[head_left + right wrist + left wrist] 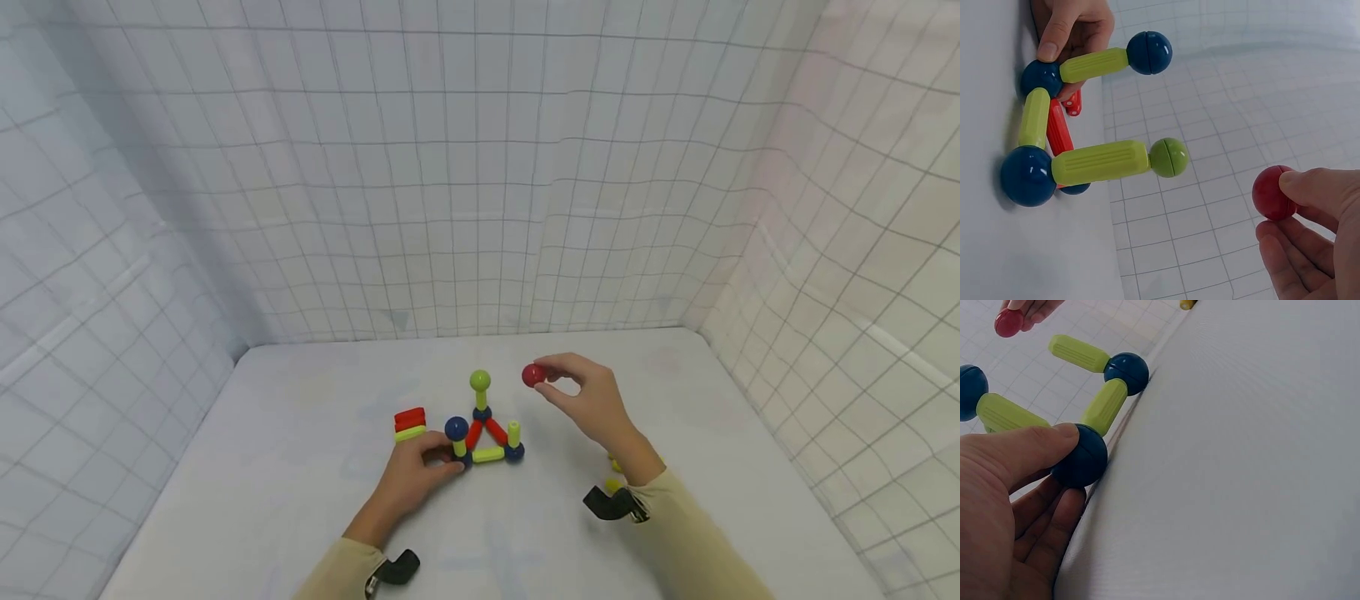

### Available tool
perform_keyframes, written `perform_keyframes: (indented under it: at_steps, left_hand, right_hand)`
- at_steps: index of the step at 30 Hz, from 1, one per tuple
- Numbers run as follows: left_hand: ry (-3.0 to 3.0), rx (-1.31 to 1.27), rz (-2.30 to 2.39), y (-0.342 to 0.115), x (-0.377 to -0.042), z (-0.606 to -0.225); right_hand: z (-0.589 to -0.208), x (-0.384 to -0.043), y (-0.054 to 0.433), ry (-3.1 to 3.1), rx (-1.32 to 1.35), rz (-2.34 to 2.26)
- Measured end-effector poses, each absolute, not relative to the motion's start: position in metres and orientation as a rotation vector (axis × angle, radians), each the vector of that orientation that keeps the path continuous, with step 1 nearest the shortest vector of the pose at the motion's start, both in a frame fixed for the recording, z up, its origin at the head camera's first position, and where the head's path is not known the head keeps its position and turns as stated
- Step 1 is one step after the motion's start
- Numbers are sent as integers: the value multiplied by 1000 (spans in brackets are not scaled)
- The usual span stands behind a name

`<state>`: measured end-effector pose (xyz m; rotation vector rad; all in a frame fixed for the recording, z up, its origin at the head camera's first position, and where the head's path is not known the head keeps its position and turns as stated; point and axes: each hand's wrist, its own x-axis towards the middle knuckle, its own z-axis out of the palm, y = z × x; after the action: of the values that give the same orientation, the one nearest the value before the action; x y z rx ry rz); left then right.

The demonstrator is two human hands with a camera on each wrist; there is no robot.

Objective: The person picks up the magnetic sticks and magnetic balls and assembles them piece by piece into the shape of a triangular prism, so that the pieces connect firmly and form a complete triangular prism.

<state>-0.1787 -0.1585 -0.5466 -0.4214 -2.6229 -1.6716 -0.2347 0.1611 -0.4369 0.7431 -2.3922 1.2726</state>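
On the white table stands a toy frame of rods and balls, its base a triangle of two red rods (pixel 496 431) and one yellow-green rod (pixel 488 455) with blue balls at the corners. Upright yellow-green rods rise from the corners. The left one carries a blue ball (pixel 456 428), the far one a green ball (pixel 480 381), and the right one (pixel 513 433) has a bare top. My left hand (pixel 408 477) pinches the left corner's blue base ball (pixel 1085 459) between thumb and fingers. My right hand (pixel 595 406) holds a red ball (pixel 1272 192) above the table, right of the frame.
Beyond my left hand lie loose red rods (pixel 409 415) and a yellow-green rod (pixel 410 433), side by side. Small yellow pieces (pixel 614 485) show partly behind my right wrist. Grid-patterned cloth (pixel 480 167) hangs behind and at both sides of the table (pixel 300 450).
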Motion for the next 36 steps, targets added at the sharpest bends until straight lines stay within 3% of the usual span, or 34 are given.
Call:
perform_keyframes:
  at_steps: [36]
  left_hand:
    - [-2628, -445, -1649, -159, -179, -546]
  right_hand:
    - [-445, -220, 149, -2492, 989, 1289]
